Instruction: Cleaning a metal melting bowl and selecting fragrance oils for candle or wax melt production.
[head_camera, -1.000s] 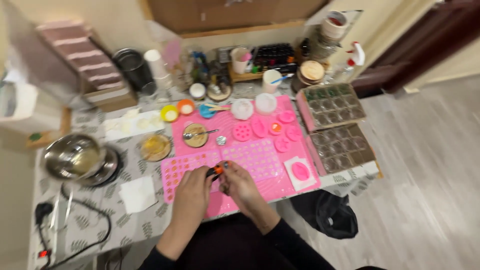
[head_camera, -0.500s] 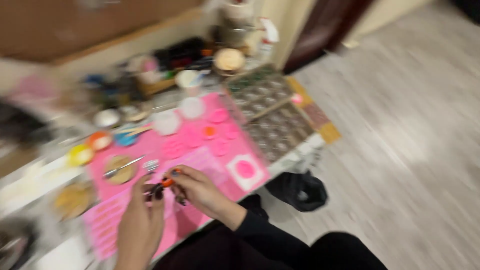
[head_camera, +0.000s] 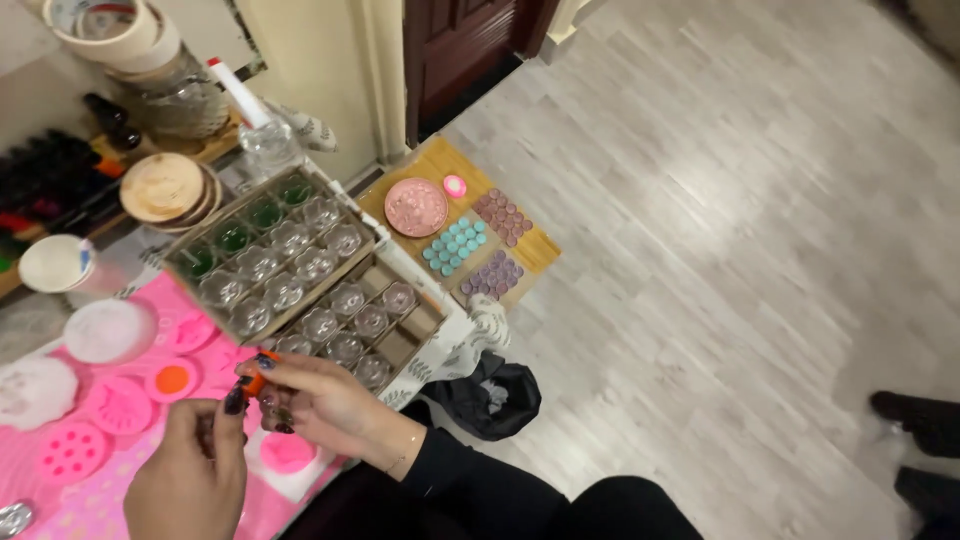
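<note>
- The right hand (head_camera: 325, 400) sits low and left in the view, its dark-nailed fingertips pinching a small orange item (head_camera: 255, 381) at its near end.
- The left hand (head_camera: 190, 470) rises from the near left edge, fingers curled together, thumb and forefinger closing on the same orange item from below; what the item is cannot be told.
- Under both hands lies a pink mat (head_camera: 70, 500), carrying round pink moulds (head_camera: 118, 403), one with an orange centre (head_camera: 172, 380).
- A pink blob on a white square (head_camera: 288, 455) lies just near the right hand.
- Just beyond the hands stand two cardboard trays (head_camera: 290, 262) divided into cells, holding small clear jars; several in the far tray have green contents.
- Farther left are a white cup (head_camera: 55, 262), round wooden lids (head_camera: 162, 186), a clear spray bottle (head_camera: 265, 140) and tape rolls (head_camera: 105, 28).
- On the floor to the right, a wooden board (head_camera: 535, 245) holds a pink disc (head_camera: 416, 207) and clusters of teal and purple rounds.
- A black bag (head_camera: 495, 395) lies on the floor beside the table.
</note>
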